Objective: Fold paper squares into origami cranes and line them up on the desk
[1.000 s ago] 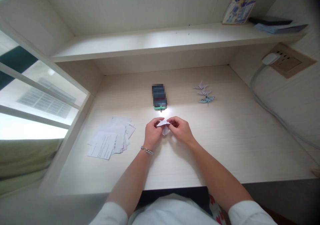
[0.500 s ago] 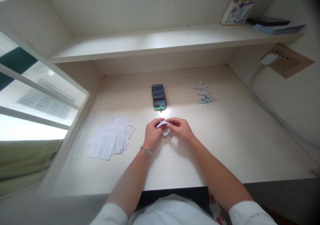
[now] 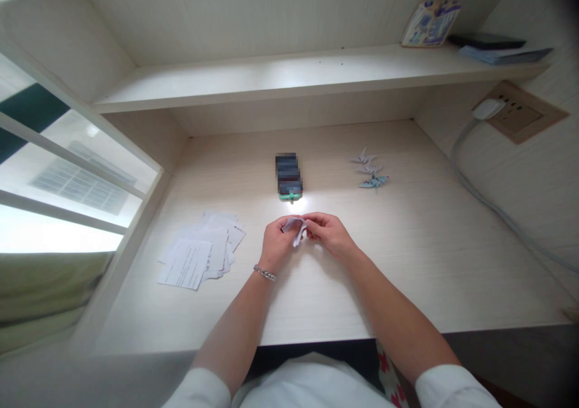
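Observation:
A small piece of folded white paper (image 3: 296, 228) is held between my two hands above the desk. My left hand (image 3: 277, 240), with a chain bracelet on its wrist, pinches the paper's left side. On the other side, the thumb and fingers of my right hand (image 3: 329, 233) are closed on its right edge. The paper bends in a curve, and my fingers cover part of it. Just beyond my hands lies a phone (image 3: 288, 175) with a green edge, its screen blurred. Folded paper cranes (image 3: 374, 181) rest at the right rear, two whitish and one blue.
Loose printed paper sheets (image 3: 185, 264) overlap on the desk (image 3: 429, 263) at left. A shelf (image 3: 253, 85) spans the back, holding a small box-like item (image 3: 431, 25) and dark and blue flat items. A cable (image 3: 479, 197) hangs from the wall socket (image 3: 520, 113) at right.
The folded paper has opened and turned between my fingers, now showing a broader curved face. My right fingers have shifted slightly on its edge. The other things stay in place.

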Available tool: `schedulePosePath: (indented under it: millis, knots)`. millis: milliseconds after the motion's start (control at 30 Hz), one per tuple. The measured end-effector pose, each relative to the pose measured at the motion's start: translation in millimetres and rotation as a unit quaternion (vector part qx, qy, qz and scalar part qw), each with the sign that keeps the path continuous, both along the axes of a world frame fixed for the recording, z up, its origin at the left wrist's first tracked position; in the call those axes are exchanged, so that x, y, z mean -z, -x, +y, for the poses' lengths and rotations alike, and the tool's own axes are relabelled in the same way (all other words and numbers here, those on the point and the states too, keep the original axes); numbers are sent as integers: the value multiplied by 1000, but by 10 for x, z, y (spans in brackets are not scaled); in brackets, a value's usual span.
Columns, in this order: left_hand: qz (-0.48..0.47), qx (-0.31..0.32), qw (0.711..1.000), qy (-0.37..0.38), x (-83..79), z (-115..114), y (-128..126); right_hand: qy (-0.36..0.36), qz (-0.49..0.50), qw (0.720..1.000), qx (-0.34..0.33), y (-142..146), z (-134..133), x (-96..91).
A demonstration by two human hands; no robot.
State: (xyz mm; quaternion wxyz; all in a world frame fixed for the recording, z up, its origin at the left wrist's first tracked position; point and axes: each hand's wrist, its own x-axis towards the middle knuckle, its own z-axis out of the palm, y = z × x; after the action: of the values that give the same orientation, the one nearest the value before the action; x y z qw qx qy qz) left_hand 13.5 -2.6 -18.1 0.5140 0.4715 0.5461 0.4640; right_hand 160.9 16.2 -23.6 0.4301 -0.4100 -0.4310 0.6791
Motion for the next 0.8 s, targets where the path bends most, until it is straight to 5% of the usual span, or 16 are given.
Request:
schedulePosePath:
  millis: [500,800]
  knots:
    - [49,21,998,-42,-40,-22,-5,-104,-111,988,25,22,-14,-31]
    - [24,32,999,-34,3,-6,-9,-252,-273,925,79,18,-100,-126]
